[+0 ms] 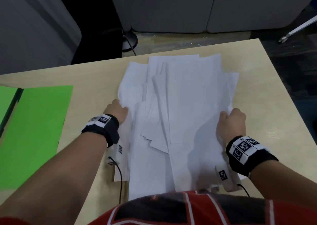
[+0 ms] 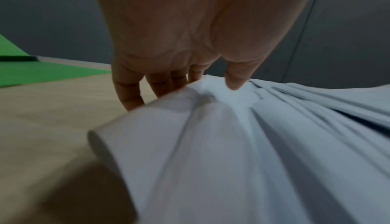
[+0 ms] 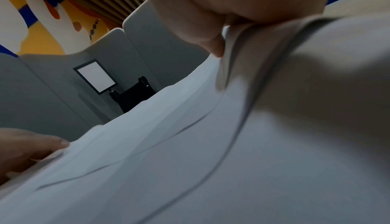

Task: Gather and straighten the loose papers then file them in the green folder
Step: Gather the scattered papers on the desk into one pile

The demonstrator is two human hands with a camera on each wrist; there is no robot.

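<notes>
A loose, fanned pile of white papers (image 1: 181, 108) lies in the middle of the wooden table (image 1: 96, 77). My left hand (image 1: 118, 112) grips the pile's left edge, thumb on top and fingers underneath, and the papers (image 2: 242, 144) bunch up under the thumb (image 2: 234, 81). My right hand (image 1: 230, 122) holds the right edge, with the thumb pressed on the papers (image 3: 232, 144) and the fingers curled below. The open green folder (image 1: 36, 130) lies flat at the table's left side.
Grey partition panels (image 1: 171, 7) stand beyond the table's far edge. A black stand base with a cable (image 1: 130, 41) sits on the floor behind the table. A metal leg (image 1: 298, 29) shows at the upper right. Bare table shows between folder and papers.
</notes>
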